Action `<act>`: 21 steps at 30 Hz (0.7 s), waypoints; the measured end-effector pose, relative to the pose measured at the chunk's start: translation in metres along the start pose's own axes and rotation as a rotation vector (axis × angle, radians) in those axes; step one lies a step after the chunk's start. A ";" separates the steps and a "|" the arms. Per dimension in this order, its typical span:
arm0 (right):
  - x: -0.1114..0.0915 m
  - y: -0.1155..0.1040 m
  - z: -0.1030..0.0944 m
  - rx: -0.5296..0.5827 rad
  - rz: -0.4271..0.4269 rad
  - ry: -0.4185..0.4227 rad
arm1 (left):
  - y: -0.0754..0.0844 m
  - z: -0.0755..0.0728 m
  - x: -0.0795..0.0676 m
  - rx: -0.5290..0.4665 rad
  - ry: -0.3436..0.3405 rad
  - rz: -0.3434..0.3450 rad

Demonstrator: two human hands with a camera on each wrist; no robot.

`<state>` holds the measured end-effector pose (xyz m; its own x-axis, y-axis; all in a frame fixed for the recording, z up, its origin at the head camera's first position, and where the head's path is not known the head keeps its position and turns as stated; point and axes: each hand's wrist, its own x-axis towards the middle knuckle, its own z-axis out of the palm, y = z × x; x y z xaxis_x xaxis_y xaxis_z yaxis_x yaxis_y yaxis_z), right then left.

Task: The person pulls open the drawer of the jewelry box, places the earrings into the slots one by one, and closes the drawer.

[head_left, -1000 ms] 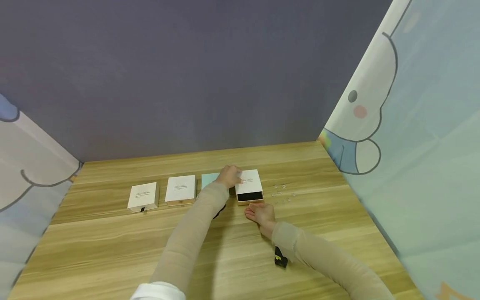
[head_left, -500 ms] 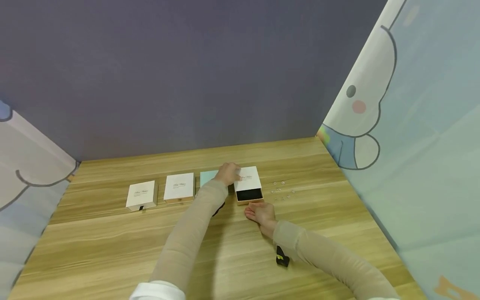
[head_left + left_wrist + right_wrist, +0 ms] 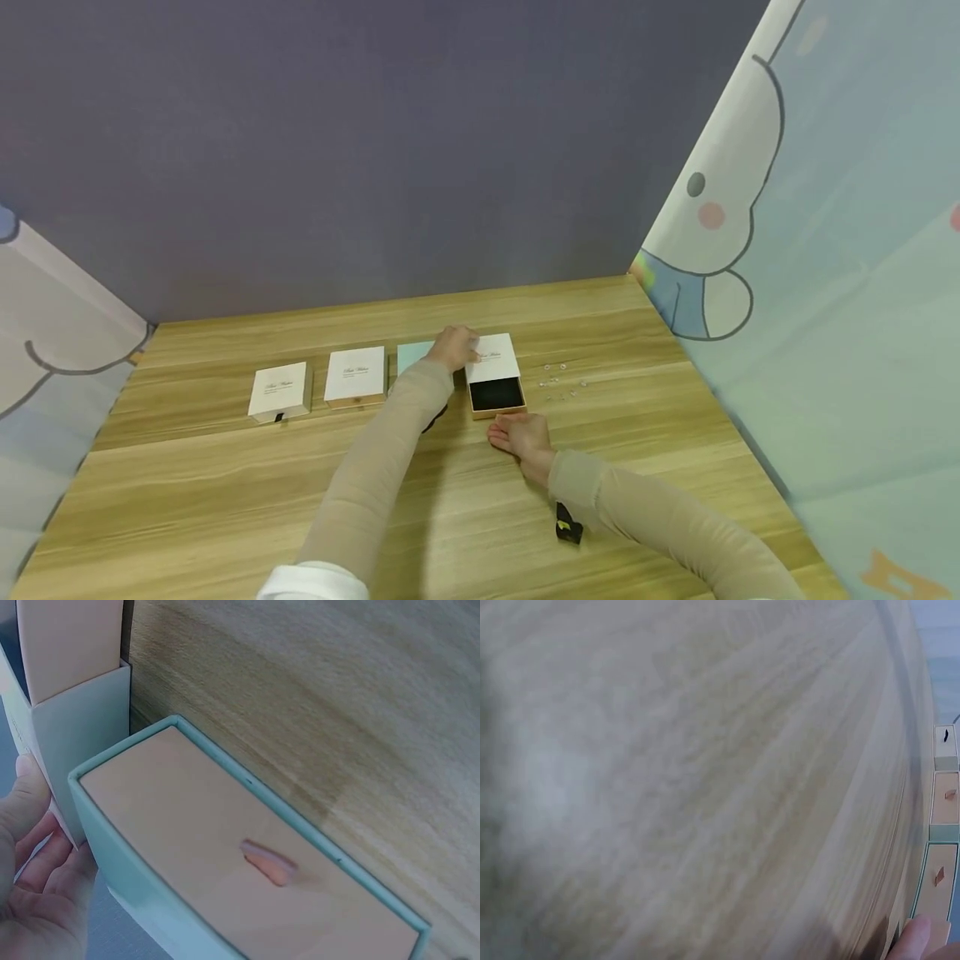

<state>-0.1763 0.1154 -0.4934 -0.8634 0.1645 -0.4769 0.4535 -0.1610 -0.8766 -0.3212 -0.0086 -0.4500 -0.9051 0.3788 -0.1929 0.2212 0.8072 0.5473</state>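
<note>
A white drawer-type gift box (image 3: 498,350) with dark lettering lies on the table, its drawer (image 3: 498,395) partly out and showing a black inside. My left hand (image 3: 453,347) grips the outer sleeve near its left edge; in the left wrist view, the thumb (image 3: 28,787) lies on one face and the fingers bend round the side. At the drawer's front edge, my right hand (image 3: 522,437) pinches at the front, the pull tab being hidden. Just one finger or thumb (image 3: 913,936) shows by the drawer in the right wrist view. A teal box (image 3: 172,817) with a small pull tab stands beside it, partly covered by my left arm.
Two more white boxes (image 3: 356,373) (image 3: 279,390) stand shut to the left. Several small clear pieces (image 3: 563,366) lie scattered right of the open box. A black strap (image 3: 567,525) with a yellow mark hangs at my right wrist. A grey wall rises behind the table.
The drawer has slid further out of its sleeve toward me, showing more of the black inside. My right hand has come slightly nearer with it; my left hand stays on the sleeve.
</note>
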 end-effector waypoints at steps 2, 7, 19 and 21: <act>-0.001 0.000 -0.001 -0.005 0.000 -0.009 | -0.001 0.000 0.001 0.005 0.001 0.001; -0.003 0.001 -0.004 -0.020 0.000 -0.010 | -0.001 0.001 0.004 0.003 -0.007 -0.004; -0.005 0.004 -0.003 0.002 0.005 -0.020 | 0.001 0.000 0.001 -0.002 -0.017 -0.004; -0.005 0.003 -0.003 -0.009 0.004 -0.032 | 0.001 -0.001 0.000 -0.008 -0.014 -0.001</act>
<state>-0.1697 0.1167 -0.4941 -0.8681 0.1328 -0.4783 0.4589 -0.1526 -0.8753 -0.3211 -0.0083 -0.4482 -0.9001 0.3843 -0.2052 0.2171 0.8040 0.5535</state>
